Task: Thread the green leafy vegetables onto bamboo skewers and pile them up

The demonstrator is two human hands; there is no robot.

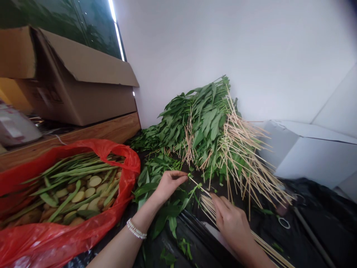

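My left hand (169, 183) pinches a green leaf stem against the tip of a thin bamboo skewer (198, 186), its fingers closed. My right hand (231, 221) lies over a bundle of bare skewers (264, 243) on the black sheet and holds the near end of that skewer. Loose green leaves (157, 175) lie under and beside the left hand. Behind them rises a large heap of leafy greens threaded on skewers (212, 130), sticks fanning out to the right.
A red plastic bag (83, 223) at the left holds green stems and sliced pale pieces. A cardboard box (75, 82) sits on a wooden ledge (111, 128). A white box (312, 152) stands at the right. A small ring (283, 222) lies on the black sheet.
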